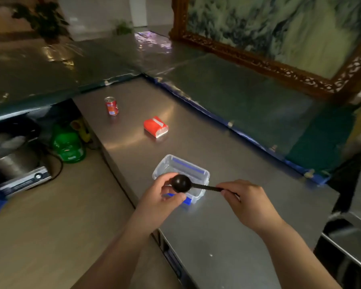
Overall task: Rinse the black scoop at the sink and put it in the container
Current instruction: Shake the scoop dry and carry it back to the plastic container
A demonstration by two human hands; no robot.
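Two bare hands hold one black plastic scoop (181, 183) with a round bowl and a long ribbed handle, kept level above the near part of a clear plastic container (204, 174). Fingers (227, 187) of the right hand (245, 202) are narrowed in a pinch on the handle's right end; the thumb and fingers of the left hand (164, 195) are curled loosely about the bowl, the fingertips touching its left side and the thumb lying just below it. Bowl and handle lie left to right, the rounded back of the bowl facing the camera. Beneath them, the container, rectangular with blue clips on its far and near walls, stands open on a brushed stainless steel counter (227, 236). Farther along the counter lie a red and white paper packet (155, 126) and, beyond it to the left, an upright red drink can (111, 105), both well apart from the container. To the left, on a lower beige surface, stand a green plastic bottle (68, 147) and a metal pot (13, 157) on a cooker. At the far right, a painting in a carved wooden frame (258, 59) leans over a dark sheeted ledge.
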